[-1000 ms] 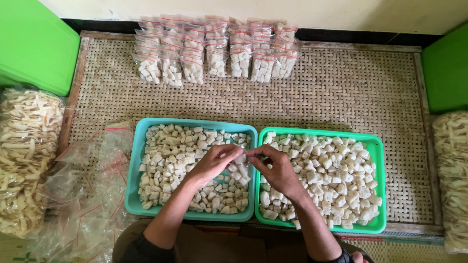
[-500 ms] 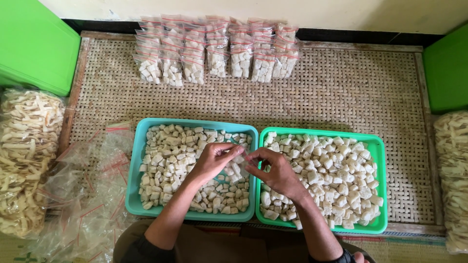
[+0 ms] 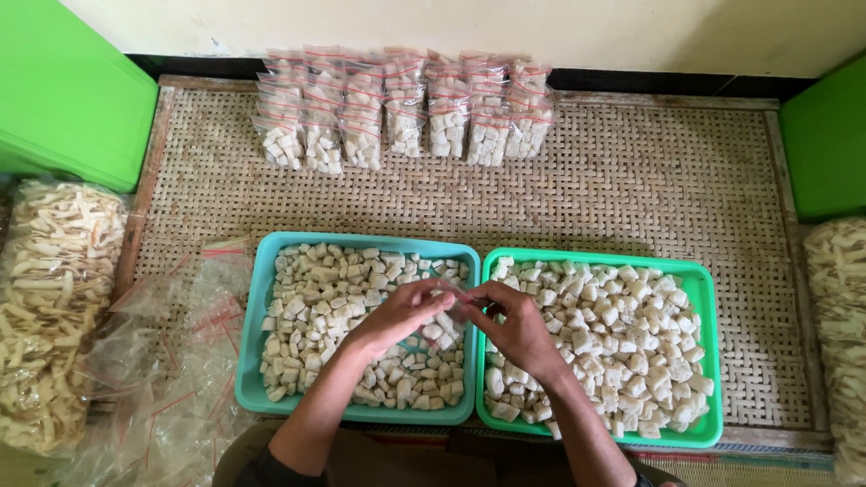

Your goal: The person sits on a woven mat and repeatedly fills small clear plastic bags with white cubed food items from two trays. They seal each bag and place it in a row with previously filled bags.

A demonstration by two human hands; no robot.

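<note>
Both my hands meet over the seam between two trays. My left hand and my right hand pinch a small clear plastic bag between their fingertips. Whether anything is in the bag is too small to tell. Below the left hand is a teal tray full of pale cube-shaped pieces. A green tray under the right hand holds the same kind of pieces.
Rows of small filled bags with red seals lie at the back of the woven mat. A heap of empty clear bags lies left of the trays. Big bags of pale strips and green boxes flank both sides.
Both hands have drifted slightly toward me while staying pinched together over the tray seam. Nothing else has moved.
</note>
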